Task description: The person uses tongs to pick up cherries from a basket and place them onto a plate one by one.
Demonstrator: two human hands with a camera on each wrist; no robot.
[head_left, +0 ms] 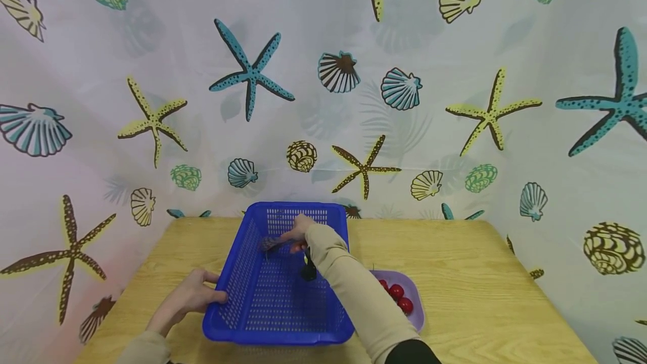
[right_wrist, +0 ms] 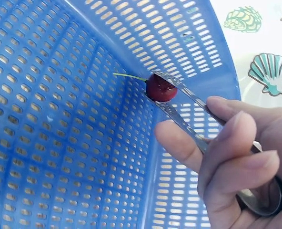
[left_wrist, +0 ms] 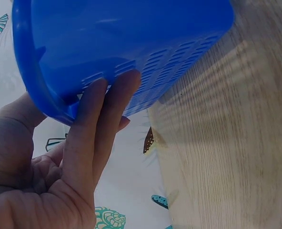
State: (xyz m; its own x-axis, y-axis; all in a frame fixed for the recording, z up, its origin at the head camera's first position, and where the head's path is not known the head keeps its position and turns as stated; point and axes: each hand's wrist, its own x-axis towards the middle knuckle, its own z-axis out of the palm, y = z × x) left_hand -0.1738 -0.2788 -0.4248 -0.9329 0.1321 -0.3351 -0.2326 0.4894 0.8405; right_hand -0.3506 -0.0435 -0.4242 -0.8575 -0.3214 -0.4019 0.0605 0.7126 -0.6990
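Observation:
A blue perforated plastic basket point(head_left: 275, 337) stands on the table. My left hand point(head_left: 189, 299) grips its left rim near the front corner; in the left wrist view the fingers point(left_wrist: 86, 114) lie along the outer wall. Over the basket's far part, my right hand point(head_left: 302, 231) holds small metal tongs point(right_wrist: 178, 119). Between the tongs' tips is a dark red cherry point(right_wrist: 161, 89) with a thin green stem, close to the basket's inner corner. From the head view the cherry cannot be made out.
Right of the basket, partly behind my right sleeve point(head_left: 361, 296), sits a light purple bowl point(head_left: 418, 313) with several red cherries point(head_left: 396, 291). The wooden table point(head_left: 480, 280) backs onto a shell-and-starfish curtain point(head_left: 323, 32).

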